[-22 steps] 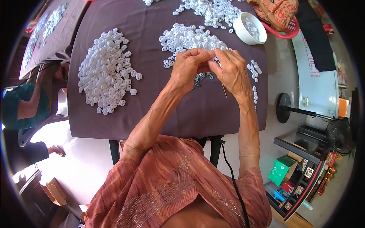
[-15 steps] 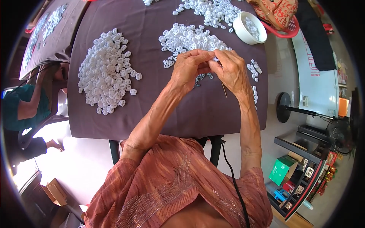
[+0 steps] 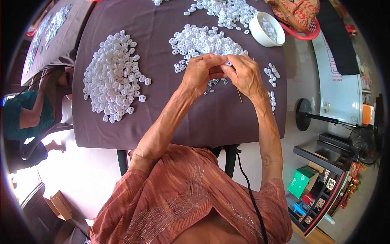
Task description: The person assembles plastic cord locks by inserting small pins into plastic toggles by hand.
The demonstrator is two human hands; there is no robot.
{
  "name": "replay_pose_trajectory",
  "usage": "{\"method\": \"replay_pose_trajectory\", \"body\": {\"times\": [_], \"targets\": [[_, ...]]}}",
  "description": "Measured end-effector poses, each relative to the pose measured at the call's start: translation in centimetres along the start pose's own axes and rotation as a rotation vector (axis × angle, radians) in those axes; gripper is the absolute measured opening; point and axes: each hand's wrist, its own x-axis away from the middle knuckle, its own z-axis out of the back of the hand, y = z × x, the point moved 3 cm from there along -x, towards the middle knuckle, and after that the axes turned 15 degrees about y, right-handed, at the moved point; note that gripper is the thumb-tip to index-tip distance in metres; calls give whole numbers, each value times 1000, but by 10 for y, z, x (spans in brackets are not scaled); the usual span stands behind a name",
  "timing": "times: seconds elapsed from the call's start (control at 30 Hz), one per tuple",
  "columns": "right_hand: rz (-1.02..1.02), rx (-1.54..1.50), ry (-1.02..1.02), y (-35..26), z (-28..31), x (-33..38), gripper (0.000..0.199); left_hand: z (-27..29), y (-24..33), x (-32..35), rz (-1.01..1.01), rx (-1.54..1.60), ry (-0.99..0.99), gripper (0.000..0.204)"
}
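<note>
Right hand (image 3: 243, 73): closed, small white piece (image 3: 228, 63) pinched, thin stick (image 3: 239, 96) jutting below. Left hand (image 3: 198, 72): curled alongside, any hold hidden. Beyond: white-piece heap (image 3: 203, 40) on brown tablecloth (image 3: 162, 49).

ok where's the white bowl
In the head view, the white bowl sits on the table at upper right, beside the red basket and beyond the right hand.

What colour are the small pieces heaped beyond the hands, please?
The small pieces are white, showing best in the head view.
</note>
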Motion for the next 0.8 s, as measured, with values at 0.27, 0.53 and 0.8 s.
{"method": "replay_pose_trajectory", "body": {"times": [0.27, 0.53, 0.8], "targets": [[-505, -126, -60, -3, -3, 30, 29, 28, 24, -3, -213, -216, 81, 18], [-336, -137, -141, -14, -26, 92, 16, 71, 32, 9, -576, -797, 267, 16], [-258, -44, -121, -23, -35, 100, 9, 90, 18, 6, -933, -1130, 253, 14]]}}
